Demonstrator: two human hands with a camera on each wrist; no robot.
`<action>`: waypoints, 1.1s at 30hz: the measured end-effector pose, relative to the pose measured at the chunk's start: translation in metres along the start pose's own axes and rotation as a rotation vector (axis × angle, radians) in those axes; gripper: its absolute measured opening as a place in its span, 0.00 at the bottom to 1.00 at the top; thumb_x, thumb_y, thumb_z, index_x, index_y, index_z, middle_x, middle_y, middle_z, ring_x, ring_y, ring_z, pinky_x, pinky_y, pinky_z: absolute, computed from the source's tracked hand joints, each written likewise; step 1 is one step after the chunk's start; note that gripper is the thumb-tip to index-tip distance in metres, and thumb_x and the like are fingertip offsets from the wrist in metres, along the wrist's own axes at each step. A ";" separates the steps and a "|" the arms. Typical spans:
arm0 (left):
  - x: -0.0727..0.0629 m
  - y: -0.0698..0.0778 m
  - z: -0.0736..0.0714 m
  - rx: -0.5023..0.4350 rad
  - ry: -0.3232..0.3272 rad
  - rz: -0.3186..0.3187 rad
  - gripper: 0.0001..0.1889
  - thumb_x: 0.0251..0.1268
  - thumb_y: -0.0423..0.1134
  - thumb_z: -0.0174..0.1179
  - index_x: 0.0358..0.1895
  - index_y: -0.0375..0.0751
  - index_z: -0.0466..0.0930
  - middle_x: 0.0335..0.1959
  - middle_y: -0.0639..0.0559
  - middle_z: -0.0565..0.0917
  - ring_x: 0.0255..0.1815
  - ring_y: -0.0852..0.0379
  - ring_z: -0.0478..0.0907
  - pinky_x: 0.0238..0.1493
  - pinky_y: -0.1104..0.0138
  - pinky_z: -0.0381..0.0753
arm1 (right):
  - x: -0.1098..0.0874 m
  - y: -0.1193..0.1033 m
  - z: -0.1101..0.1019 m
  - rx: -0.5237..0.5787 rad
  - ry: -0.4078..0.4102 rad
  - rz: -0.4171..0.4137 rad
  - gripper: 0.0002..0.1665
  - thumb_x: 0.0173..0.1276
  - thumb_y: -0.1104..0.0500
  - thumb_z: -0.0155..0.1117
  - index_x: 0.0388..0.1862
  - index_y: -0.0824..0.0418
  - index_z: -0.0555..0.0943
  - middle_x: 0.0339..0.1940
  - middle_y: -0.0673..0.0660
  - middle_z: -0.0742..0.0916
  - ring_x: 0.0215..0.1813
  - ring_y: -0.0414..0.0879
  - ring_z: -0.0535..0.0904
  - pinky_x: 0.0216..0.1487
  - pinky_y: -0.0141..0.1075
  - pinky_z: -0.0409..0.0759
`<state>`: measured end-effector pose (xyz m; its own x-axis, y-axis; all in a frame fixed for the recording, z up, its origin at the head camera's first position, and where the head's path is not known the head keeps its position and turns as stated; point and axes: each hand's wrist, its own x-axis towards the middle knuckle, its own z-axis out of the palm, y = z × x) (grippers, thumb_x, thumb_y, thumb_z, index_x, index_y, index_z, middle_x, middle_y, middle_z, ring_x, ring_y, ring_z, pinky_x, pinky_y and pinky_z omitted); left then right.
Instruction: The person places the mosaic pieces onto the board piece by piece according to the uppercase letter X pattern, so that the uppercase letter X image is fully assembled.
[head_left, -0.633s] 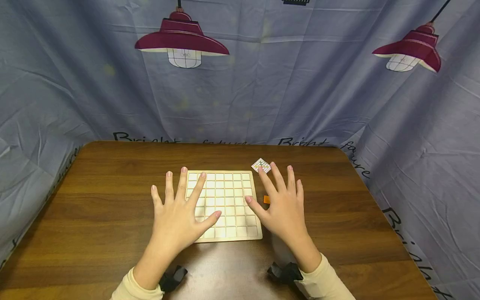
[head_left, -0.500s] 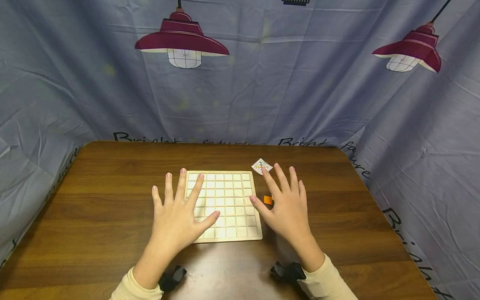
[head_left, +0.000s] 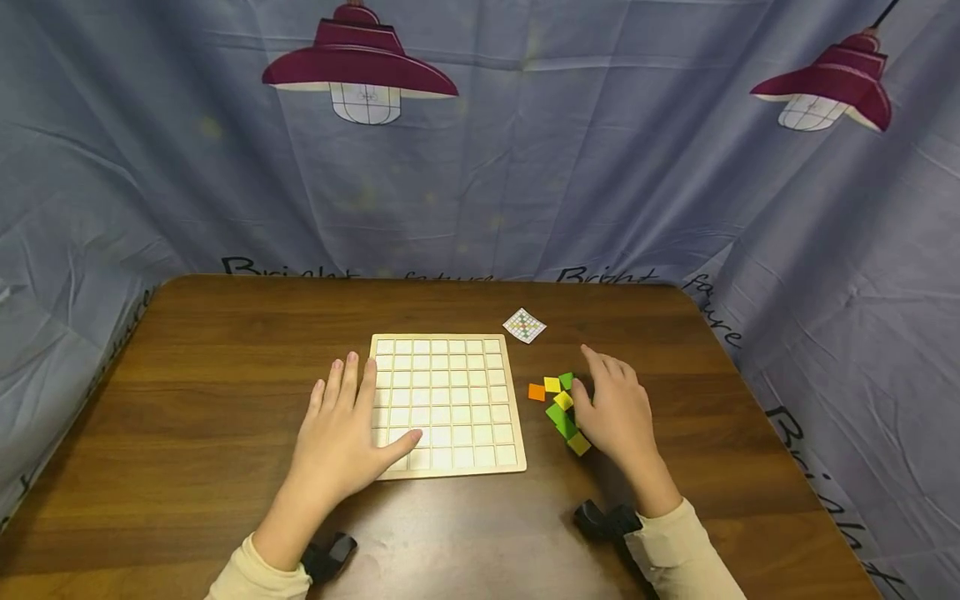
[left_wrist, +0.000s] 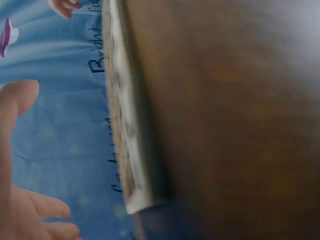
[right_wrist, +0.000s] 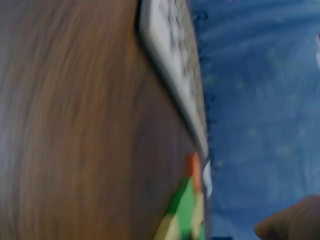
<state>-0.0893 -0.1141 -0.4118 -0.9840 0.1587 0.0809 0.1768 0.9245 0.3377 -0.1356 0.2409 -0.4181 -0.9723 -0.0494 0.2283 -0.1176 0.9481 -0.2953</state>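
Note:
A pale wooden grid board (head_left: 450, 408) lies on the table. My left hand (head_left: 337, 446) is over its left edge with straight fingers and the thumb spread across the lower cells; contact cannot be told. To the right of the board sits a loose cluster of small square tiles: an orange tile (head_left: 536, 392), a yellow tile (head_left: 552, 384), several green tiles (head_left: 561, 419) and other yellow ones. Just beside the cluster, my right hand (head_left: 617, 412) hovers with loosely bent fingers, holding nothing visible; it may hide some tiles. In the right wrist view, blurred green tiles (right_wrist: 186, 205) appear low.
A small printed card (head_left: 524, 326) with a coloured grid pattern lies behind the tiles. The brown wooden table (head_left: 187, 400) ends at a blue-grey curtain (head_left: 480, 183) printed with lamps and lettering. Black straps with cameras sit on both wrists.
My right hand has moved right and drawn its fingers closer together, uncovering green and yellow tiles. The left hand has shifted slightly left and down, its fingers less spread. The head view has tilted slightly.

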 end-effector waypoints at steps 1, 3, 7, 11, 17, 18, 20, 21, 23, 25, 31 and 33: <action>-0.001 -0.003 0.003 -0.011 -0.005 0.004 0.61 0.55 0.75 0.57 0.79 0.33 0.47 0.81 0.33 0.48 0.82 0.35 0.44 0.79 0.41 0.47 | 0.002 0.005 0.002 -0.002 -0.023 0.019 0.32 0.74 0.52 0.55 0.74 0.60 0.68 0.67 0.66 0.77 0.69 0.69 0.68 0.60 0.68 0.70; -0.002 -0.008 0.009 -0.038 -0.019 0.011 0.62 0.53 0.74 0.59 0.78 0.30 0.47 0.80 0.32 0.50 0.81 0.35 0.47 0.79 0.42 0.49 | 0.005 0.013 0.006 -0.003 -0.067 0.051 0.32 0.74 0.51 0.56 0.73 0.62 0.69 0.66 0.67 0.78 0.67 0.70 0.69 0.60 0.68 0.71; -0.005 -0.016 0.023 -0.092 -0.054 0.024 0.66 0.48 0.74 0.64 0.77 0.26 0.47 0.79 0.30 0.51 0.81 0.35 0.48 0.79 0.42 0.49 | 0.011 0.023 0.014 0.000 -0.135 0.090 0.33 0.73 0.47 0.58 0.70 0.63 0.72 0.64 0.67 0.79 0.64 0.70 0.71 0.58 0.66 0.72; -0.007 -0.021 0.035 -0.124 -0.062 0.031 0.70 0.43 0.75 0.67 0.77 0.26 0.46 0.79 0.29 0.50 0.81 0.34 0.46 0.79 0.42 0.48 | 0.016 0.026 0.021 -0.017 -0.150 0.097 0.32 0.71 0.43 0.60 0.66 0.62 0.77 0.62 0.66 0.81 0.60 0.68 0.73 0.54 0.63 0.74; -0.008 -0.024 0.051 -0.100 -0.037 0.037 0.75 0.36 0.82 0.63 0.78 0.28 0.45 0.80 0.33 0.49 0.82 0.38 0.44 0.80 0.45 0.47 | 0.022 0.026 0.027 -0.010 -0.164 0.109 0.25 0.71 0.46 0.62 0.60 0.60 0.82 0.59 0.65 0.82 0.57 0.66 0.74 0.51 0.60 0.75; -0.008 -0.025 0.053 -0.095 -0.034 0.036 0.75 0.35 0.84 0.62 0.78 0.28 0.45 0.80 0.33 0.48 0.82 0.38 0.44 0.80 0.46 0.47 | 0.023 0.026 0.027 0.006 -0.168 0.113 0.24 0.71 0.48 0.63 0.58 0.60 0.83 0.58 0.65 0.82 0.57 0.65 0.74 0.51 0.60 0.76; -0.008 -0.025 0.056 -0.086 -0.027 0.034 0.76 0.34 0.86 0.59 0.78 0.29 0.45 0.81 0.34 0.48 0.83 0.39 0.43 0.81 0.47 0.46 | 0.026 0.027 0.027 0.049 -0.175 0.117 0.21 0.70 0.51 0.64 0.56 0.61 0.83 0.56 0.65 0.83 0.56 0.64 0.74 0.51 0.58 0.77; -0.008 -0.025 0.057 -0.082 -0.025 0.033 0.76 0.33 0.86 0.58 0.78 0.29 0.45 0.81 0.34 0.48 0.83 0.40 0.43 0.81 0.47 0.46 | 0.028 0.027 0.026 0.072 -0.176 0.120 0.20 0.70 0.52 0.65 0.55 0.61 0.83 0.53 0.64 0.84 0.54 0.63 0.75 0.50 0.56 0.77; -0.008 -0.025 0.058 -0.081 -0.016 0.030 0.76 0.34 0.86 0.58 0.78 0.29 0.45 0.81 0.34 0.48 0.83 0.40 0.43 0.81 0.48 0.46 | 0.032 0.028 0.024 0.115 -0.179 0.121 0.17 0.68 0.54 0.67 0.52 0.61 0.82 0.46 0.62 0.85 0.48 0.59 0.77 0.44 0.50 0.78; -0.007 -0.025 0.059 -0.084 -0.010 0.027 0.76 0.34 0.86 0.58 0.78 0.29 0.45 0.81 0.34 0.47 0.83 0.40 0.43 0.81 0.48 0.45 | 0.037 0.028 0.022 0.147 -0.180 0.124 0.14 0.68 0.56 0.67 0.49 0.60 0.80 0.39 0.60 0.84 0.41 0.55 0.77 0.38 0.44 0.75; -0.005 -0.025 0.061 -0.090 0.003 0.018 0.75 0.35 0.85 0.59 0.79 0.30 0.44 0.81 0.35 0.48 0.83 0.40 0.44 0.81 0.48 0.46 | 0.054 0.013 0.020 0.239 -0.177 0.106 0.11 0.70 0.56 0.65 0.48 0.57 0.79 0.33 0.55 0.80 0.31 0.48 0.73 0.31 0.36 0.69; -0.005 -0.025 0.061 -0.089 0.004 0.018 0.75 0.35 0.85 0.59 0.79 0.30 0.45 0.81 0.35 0.48 0.83 0.40 0.44 0.81 0.48 0.46 | 0.060 0.002 0.021 0.272 -0.187 0.092 0.11 0.71 0.56 0.65 0.49 0.57 0.79 0.34 0.55 0.81 0.32 0.49 0.74 0.31 0.37 0.71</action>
<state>-0.0900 -0.1163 -0.4782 -0.9807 0.1733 0.0909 0.1955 0.8870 0.4183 -0.1987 0.2329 -0.4239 -0.9986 -0.0478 0.0226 -0.0524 0.8339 -0.5495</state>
